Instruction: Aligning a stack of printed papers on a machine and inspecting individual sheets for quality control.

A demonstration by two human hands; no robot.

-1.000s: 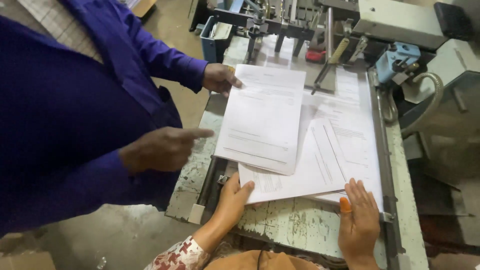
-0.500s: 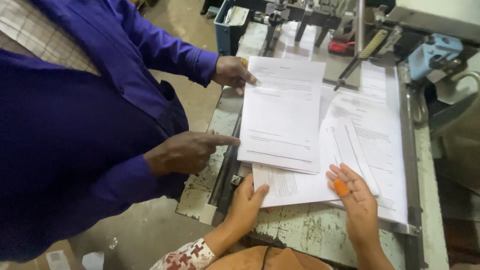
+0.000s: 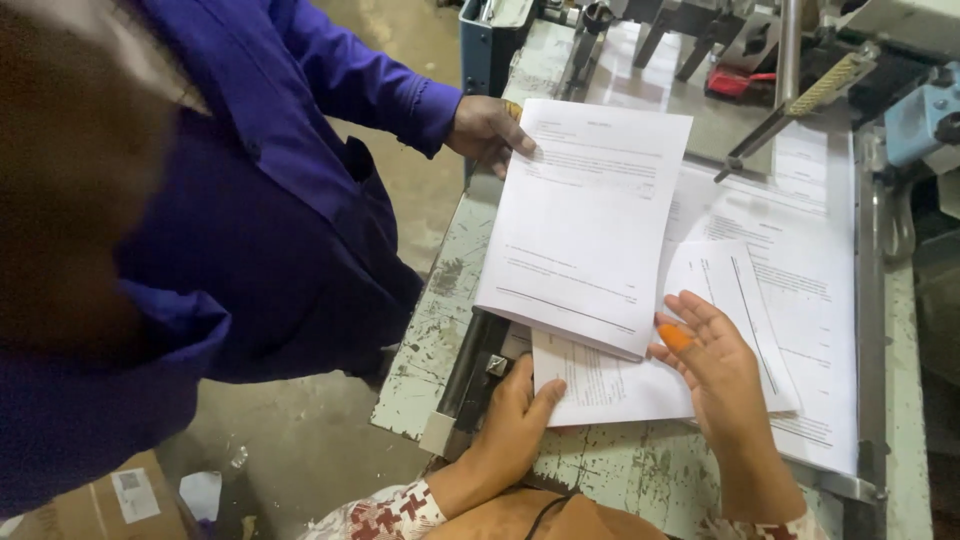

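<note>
At the left of the frame a co-worker in a blue shirt point(image 3: 280, 200) is leaning in, and that person's hand point(image 3: 487, 128), upper centre, is gripping the far left corner of a white paper stack point(image 3: 590, 225), probably to keep its edge squared while it lies tilted over the sheets beneath.

Lower centre, the wearer's left hand point(image 3: 510, 430) is lying flat at the near left corner of the lower printed sheets point(image 3: 610, 385), fingers together and thumb out along the paper's left edge, not clamped on anything; it seems to be steadying the pile against the dark side rail point(image 3: 470, 370) of the worn, paint-chipped table point(image 3: 440, 330).

To the right of it, the right hand point(image 3: 715, 370) is resting open on the same sheets, fingers spread, its index finger wearing an orange rubber tip point(image 3: 675, 337), most likely for grip when separating pages. The sheets are lying in the middle of the frame, overlapping a larger printed sheet point(image 3: 810, 300) further right. At the upper right, machine parts point(image 3: 800, 90) are reaching over the bed.
</note>
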